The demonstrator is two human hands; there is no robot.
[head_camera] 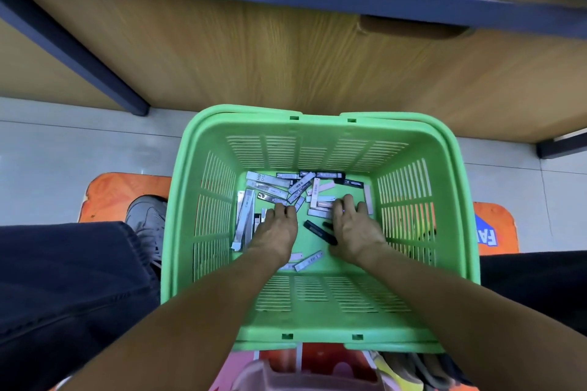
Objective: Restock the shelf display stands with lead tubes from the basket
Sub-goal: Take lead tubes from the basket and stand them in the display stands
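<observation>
Lead tubes [279, 182] lie loose on the floor of the green basket [317, 332], in the middle of the frame. Most are flat and silver, and they are piled in a messy heap near the far wall. A few lie in a row by the left wall, and two pale ones sit near the bottom, close to the left wrist. One black tube [319, 231] lies by itself between the two hands.

Both arms reach down into the basket, I think to gather the tubes. The left hand [277, 230] is palm down with its fingers bent onto the silver tubes at the left side of the heap. I cannot tell if it has really pinched one or is only touching. The right hand [354, 232] is palm down too, fingers spread a little apart over the pale tubes on the right. I cannot tell whether it holds anything either.

The basket sits on the floor, on an orange mat [117, 197], right up against a wooden shelf unit [286, 51] that fills the top of the frame. That keeps the tubes close to where they must go. The display stands are not in view.

A grey shoe [147, 216] and dark trouser legs show at the left and right edges.
</observation>
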